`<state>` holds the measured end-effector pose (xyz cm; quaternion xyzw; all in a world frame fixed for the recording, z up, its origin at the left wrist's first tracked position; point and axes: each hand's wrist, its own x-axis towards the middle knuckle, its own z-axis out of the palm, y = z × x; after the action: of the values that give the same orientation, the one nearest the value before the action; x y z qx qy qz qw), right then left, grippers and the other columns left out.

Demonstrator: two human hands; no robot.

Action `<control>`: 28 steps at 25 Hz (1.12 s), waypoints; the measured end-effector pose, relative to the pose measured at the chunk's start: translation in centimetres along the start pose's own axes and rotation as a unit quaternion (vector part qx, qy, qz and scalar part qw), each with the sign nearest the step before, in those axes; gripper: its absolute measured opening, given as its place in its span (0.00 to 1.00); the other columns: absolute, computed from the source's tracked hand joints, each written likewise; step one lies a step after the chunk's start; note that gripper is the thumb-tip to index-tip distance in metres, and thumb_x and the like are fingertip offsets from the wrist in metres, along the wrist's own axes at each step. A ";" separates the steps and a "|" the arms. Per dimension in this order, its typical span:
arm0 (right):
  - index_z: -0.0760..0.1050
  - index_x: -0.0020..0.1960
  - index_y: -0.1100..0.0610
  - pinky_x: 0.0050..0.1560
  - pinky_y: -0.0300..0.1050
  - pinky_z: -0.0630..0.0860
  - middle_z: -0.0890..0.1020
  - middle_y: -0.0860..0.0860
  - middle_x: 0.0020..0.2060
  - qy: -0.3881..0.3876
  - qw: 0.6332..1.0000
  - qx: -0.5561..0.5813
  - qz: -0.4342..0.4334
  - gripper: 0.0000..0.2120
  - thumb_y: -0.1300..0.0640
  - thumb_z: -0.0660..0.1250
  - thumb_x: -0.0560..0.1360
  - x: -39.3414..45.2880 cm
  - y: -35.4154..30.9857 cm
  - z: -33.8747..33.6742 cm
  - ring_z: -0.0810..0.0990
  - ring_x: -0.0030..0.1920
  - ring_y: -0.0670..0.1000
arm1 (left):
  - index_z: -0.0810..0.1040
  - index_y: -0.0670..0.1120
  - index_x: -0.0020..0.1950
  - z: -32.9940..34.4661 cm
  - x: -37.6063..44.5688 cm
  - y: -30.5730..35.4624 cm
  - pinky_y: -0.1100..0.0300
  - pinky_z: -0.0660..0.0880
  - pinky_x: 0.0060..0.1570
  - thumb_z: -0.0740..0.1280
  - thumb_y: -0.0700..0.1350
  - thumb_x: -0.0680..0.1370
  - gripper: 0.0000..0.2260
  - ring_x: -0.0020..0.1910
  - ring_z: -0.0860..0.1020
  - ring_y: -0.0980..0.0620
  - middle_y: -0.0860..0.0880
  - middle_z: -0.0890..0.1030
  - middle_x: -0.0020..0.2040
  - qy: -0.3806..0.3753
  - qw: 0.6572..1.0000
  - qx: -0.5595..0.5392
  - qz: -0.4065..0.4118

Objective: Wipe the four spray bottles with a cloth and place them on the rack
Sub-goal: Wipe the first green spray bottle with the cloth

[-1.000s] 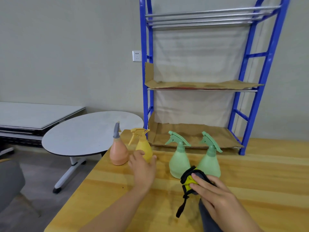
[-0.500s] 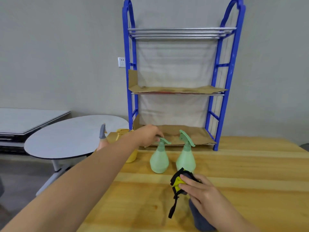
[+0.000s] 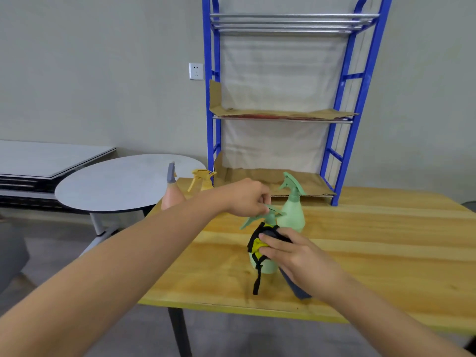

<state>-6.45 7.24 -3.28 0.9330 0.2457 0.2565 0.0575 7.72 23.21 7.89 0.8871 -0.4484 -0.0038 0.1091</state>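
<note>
Four spray bottles show, all low in the middle of the frame. The nearer green spray bottle (image 3: 265,264) stands on the wooden surface (image 3: 373,253) just below centre. The left hand (image 3: 244,198) reaches in from the lower left on a long bare forearm, and its curled fingers (image 3: 262,208) pinch the bottle's green trigger head. The right hand (image 3: 298,256) comes in from the lower right and presses a cloth (image 3: 260,243) against the bottle's body; its fingers are curled round the bunched cloth, which is yellow and grey with a black edging strip hanging down the bottle's side, and a grey tail of it trails to the surface under the wrist.

The second green spray bottle (image 3: 292,210) stands upright just behind and to the right of the first. Left of centre, partly hidden by the left forearm, stand a yellow spray bottle (image 3: 202,177) and a peach spray bottle (image 3: 171,194) with a grey nozzle.

No label or writing can be read on any bottle.

Behind them, at the far edge of the surface, a blue metal rack (image 3: 360,99) rises to the top of the frame, with three shelves; the lower two are lined with brown cardboard (image 3: 270,113). At the left stand one round grey table (image 3: 116,181) and a stack of flat panels (image 3: 38,161), with one white wall socket (image 3: 196,71) on the grey wall.
</note>
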 end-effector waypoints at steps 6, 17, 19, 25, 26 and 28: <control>0.82 0.55 0.52 0.53 0.49 0.79 0.80 0.49 0.62 -0.025 0.998 -0.051 -0.003 0.24 0.63 0.80 0.61 0.8 -1.6 0.8 0.76 0.60 0.57 | 0.81 0.51 0.67 0.1 -1.1 0.5 0.65 0.68 0.51 0.67 0.48 0.82 0.14 0.53 0.79 0.53 0.50 0.86 0.56 0.009 1.000 -0.002 0.030; 0.81 0.47 0.60 0.54 0.54 0.76 0.80 0.56 0.54 -0.011 0.991 -0.130 0.013 0.12 0.64 0.60 0.70 3.2 -3.7 1.2 0.75 0.58 0.61 | 0.82 0.52 0.65 0.7 -1.3 0.2 0.63 0.71 0.52 0.67 0.47 0.82 0.12 0.53 0.78 0.57 0.50 0.85 0.57 0.015 0.997 -0.074 0.010; 0.81 0.44 0.59 0.53 0.53 0.75 0.81 0.56 0.50 -0.085 0.985 -0.148 -0.028 0.06 0.63 0.66 0.71 1.9 -5.2 3.1 0.74 0.56 0.61 | 0.83 0.52 0.65 0.7 -1.3 0.1 0.62 0.73 0.51 0.67 0.46 0.82 0.12 0.51 0.78 0.56 0.51 0.85 0.55 0.012 0.997 -0.081 0.009; 0.82 0.48 0.58 0.56 0.52 0.76 0.81 0.55 0.54 -0.046 0.990 -0.131 0.000 0.08 0.63 0.69 0.70 3.1 -3.9 2.4 0.75 0.58 0.60 | 0.82 0.53 0.65 1.0 -1.3 -0.1 0.56 0.76 0.56 0.66 0.46 0.82 0.12 0.54 0.79 0.51 0.49 0.84 0.53 0.023 0.997 -0.077 0.015; 0.82 0.49 0.59 0.56 0.53 0.76 0.81 0.56 0.55 -0.015 0.990 -0.136 0.013 0.08 0.63 0.69 0.70 3.4 -3.5 2.0 0.76 0.58 0.61 | 0.82 0.52 0.65 1.0 -1.2 -0.1 0.57 0.75 0.55 0.66 0.46 0.82 0.12 0.54 0.79 0.52 0.49 0.84 0.53 0.022 0.997 -0.075 0.015; 0.82 0.49 0.59 0.56 0.53 0.76 0.81 0.56 0.56 -0.024 0.990 -0.139 -0.007 0.08 0.62 0.67 0.71 2.7 -3.7 2.7 0.75 0.59 0.61 | 0.82 0.52 0.65 1.0 -1.1 0.0 0.60 0.72 0.53 0.66 0.46 0.82 0.13 0.54 0.78 0.53 0.51 0.83 0.53 0.019 0.997 -0.073 0.017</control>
<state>-4.63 11.79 -5.26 0.9202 0.2124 0.2652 0.1943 6.99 23.88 6.81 0.8690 -0.4596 -0.0179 0.1822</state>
